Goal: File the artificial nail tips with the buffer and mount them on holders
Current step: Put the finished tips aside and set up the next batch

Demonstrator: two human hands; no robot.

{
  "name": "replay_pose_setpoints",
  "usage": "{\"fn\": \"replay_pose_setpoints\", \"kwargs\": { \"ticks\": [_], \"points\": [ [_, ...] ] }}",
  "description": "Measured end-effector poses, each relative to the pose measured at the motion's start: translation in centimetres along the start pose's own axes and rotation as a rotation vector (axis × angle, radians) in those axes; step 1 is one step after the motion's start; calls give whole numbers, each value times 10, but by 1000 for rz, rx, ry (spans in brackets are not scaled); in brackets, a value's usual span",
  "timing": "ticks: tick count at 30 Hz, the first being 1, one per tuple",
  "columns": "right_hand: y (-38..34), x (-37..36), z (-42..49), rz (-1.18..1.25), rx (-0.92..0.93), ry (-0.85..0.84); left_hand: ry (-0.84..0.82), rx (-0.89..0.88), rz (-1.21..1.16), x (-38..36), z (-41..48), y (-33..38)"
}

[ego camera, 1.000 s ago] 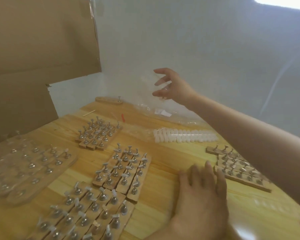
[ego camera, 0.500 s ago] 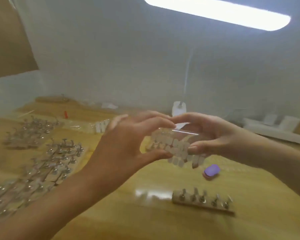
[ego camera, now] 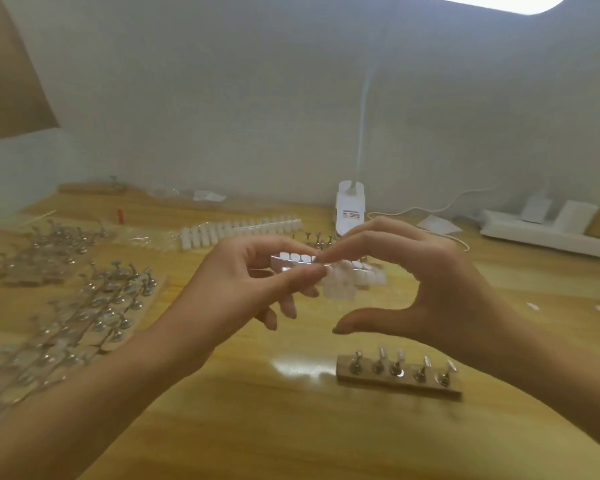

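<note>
Fig. Head view; all places given rel. to the five-post holder bar [ego camera: 395, 379], which lies on the wooden surface [ego camera: 291, 427] nearest the viewer.

(a) Nail-tip pack [ego camera: 340, 285]: clear flat packet held in the air above and beyond the bar's left end, between the two hands. It holds rows of white/translucent tips side by side; exact count can't be told (blur).

(b) L. hand [ego camera: 236, 285], up and left of the bar: grip = thumb and index pinching the pack's left end; the other fingers curl loosely beneath.

(c) R. hand [ego camera: 437, 282], above and beyond the bar: grip spread. Curved fingertips touch the pack's top edge next to the L. index finger, and the thumb hangs well apart below, off the pack.

(d) The bar carries five upright metal posts in one row; pale caps show on some, too blurred to identify.

(e) Far beyond the bar, left: long row of white tips [ego camera: 243, 228] on the surface.

(f) Well left of the bar: several holder boards [ego camera: 111, 306], packed with metal posts.

(g) Far beyond the bar: white lamp base [ego camera: 350, 206] at the wall.

(h) Far beyond, right: white tray [ego camera: 534, 237] with pale blocks.
</note>
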State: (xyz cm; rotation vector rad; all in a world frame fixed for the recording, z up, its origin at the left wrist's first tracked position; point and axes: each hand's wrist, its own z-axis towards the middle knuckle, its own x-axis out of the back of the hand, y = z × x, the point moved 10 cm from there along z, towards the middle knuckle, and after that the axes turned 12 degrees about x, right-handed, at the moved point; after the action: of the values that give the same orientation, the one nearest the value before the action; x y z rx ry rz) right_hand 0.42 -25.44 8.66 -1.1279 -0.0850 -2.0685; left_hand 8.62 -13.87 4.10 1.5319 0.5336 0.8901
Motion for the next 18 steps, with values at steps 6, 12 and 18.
{"fn": "replay_pose_setpoints", "kwargs": {
  "ticks": [6, 12, 18],
  "points": [
    [12, 2, 1, 49, -97, 128, -52, 80, -85, -9, 0, -15],
    [16, 2, -4, 84, -147, 167, 162, -169, 130, 5, -7, 7],
    [7, 14, -2, 196, -88, 280, 269, -284, 219, 13, -13, 17]
  ]
}}
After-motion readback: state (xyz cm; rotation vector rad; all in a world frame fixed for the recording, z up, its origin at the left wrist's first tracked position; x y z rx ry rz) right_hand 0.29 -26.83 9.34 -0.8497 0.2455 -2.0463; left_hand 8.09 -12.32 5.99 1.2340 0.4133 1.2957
